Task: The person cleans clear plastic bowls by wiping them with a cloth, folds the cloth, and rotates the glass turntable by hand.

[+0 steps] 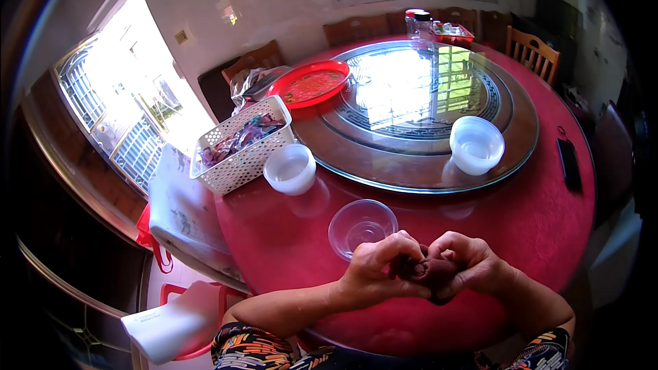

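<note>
Between my two hands is a dark maroon, soft-looking bundle (432, 270), its folds pinched by the fingers of both. My left hand (380, 267) grips it from the left, thumb and fingers closed. On the other side my right hand (474, 262) has its fingers curled over the bundle's edge. What exactly it is cannot be made out. Just beyond my left hand stands a clear plastic bowl (362, 223) on the red tabletop (288, 233). Its near edge is partly covered by that hand.
Stacked plastic bowls (290, 170) stand by a white basket (241, 175) of dark purple packets. Another bowl stack (477, 147) rests on the glass turntable (384, 157). Further off are a red tray (308, 101), jars (419, 24) and a red basket (454, 35). A black phone (569, 163) lies right.
</note>
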`<action>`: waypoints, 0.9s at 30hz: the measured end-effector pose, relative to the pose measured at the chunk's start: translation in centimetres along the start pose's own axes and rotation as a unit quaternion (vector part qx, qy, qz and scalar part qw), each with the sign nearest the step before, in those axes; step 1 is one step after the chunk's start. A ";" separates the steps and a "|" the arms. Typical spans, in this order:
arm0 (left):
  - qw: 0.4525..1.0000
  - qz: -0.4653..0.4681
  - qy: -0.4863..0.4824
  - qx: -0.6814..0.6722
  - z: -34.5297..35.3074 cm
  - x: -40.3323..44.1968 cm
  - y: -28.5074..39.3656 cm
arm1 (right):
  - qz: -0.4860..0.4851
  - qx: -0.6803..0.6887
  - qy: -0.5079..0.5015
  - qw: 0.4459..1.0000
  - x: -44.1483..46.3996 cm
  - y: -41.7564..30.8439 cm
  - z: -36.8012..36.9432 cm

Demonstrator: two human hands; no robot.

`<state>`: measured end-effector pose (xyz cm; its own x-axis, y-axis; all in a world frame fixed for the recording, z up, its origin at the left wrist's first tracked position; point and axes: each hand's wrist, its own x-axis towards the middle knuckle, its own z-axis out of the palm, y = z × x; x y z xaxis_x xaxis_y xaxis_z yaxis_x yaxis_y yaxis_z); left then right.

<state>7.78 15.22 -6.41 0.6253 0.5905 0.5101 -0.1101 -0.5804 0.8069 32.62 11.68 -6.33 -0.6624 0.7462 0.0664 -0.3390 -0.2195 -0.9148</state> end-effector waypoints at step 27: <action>0.983 0.017 -0.012 -0.182 -4.1 3.7 9.7 | 0.036 -0.194 0.109 0.974 1.0 0.1 -5.0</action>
<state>5.90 14.11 4.49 0.6334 0.5589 0.5352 -0.3976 -0.3583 0.8447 35.25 15.49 -8.34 -0.5036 0.8624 -0.0509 0.0084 -0.0539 -0.9985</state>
